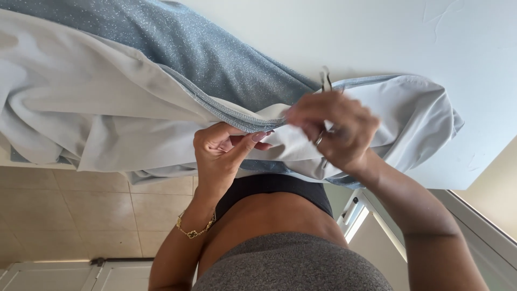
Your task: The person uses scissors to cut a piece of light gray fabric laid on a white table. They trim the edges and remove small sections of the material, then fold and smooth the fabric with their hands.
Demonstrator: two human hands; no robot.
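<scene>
Grey waistband [293, 264] fills the near edge, and above it the left hand [221, 153], a gold bracelet [195, 229] on its wrist, pinches the pale lining of the garment [107, 113] between thumb and fingers. Just beside it the blurred right hand [336, 132] closes on the same cloth at the stitched seam. The sparkly blue garment lies spread over the white table [377, 37], which stretches away beyond it.

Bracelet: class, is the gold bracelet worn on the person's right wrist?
No, the bracelet sits on the wrist of the left hand, which pinches the fabric; the right hand has no bracelet in view.
</scene>
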